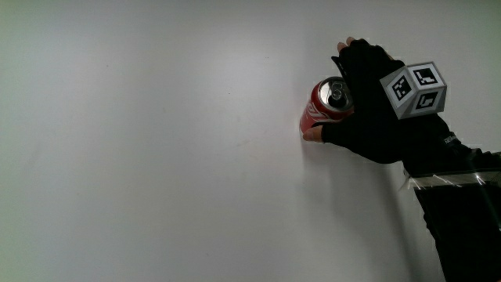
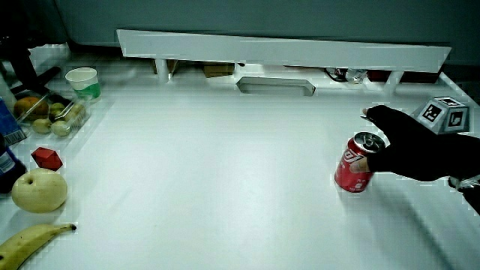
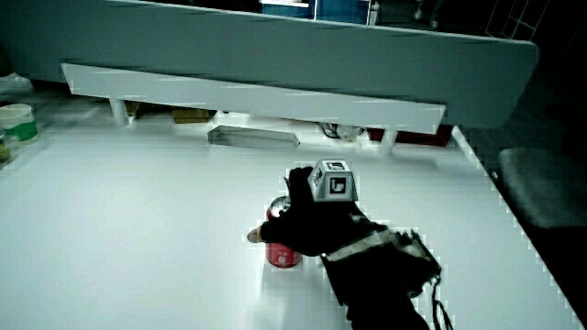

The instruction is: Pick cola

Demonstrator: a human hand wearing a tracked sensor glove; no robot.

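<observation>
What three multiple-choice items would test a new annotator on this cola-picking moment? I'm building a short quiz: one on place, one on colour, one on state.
1. Where is the hand?
A. over the banana
B. beside the cola can, wrapped around it
C. on the partition

2. What colour is the cola can?
A. red with a silver top
B. green
C. blue

3. How does the can stand?
A. lying on its side
B. crushed flat
C. upright on the table

Answers: 1 B, the fingers curl around the can's wall; 2 A, red body and silver lid show in a side view; 3 C, its lid faces up on the table.
</observation>
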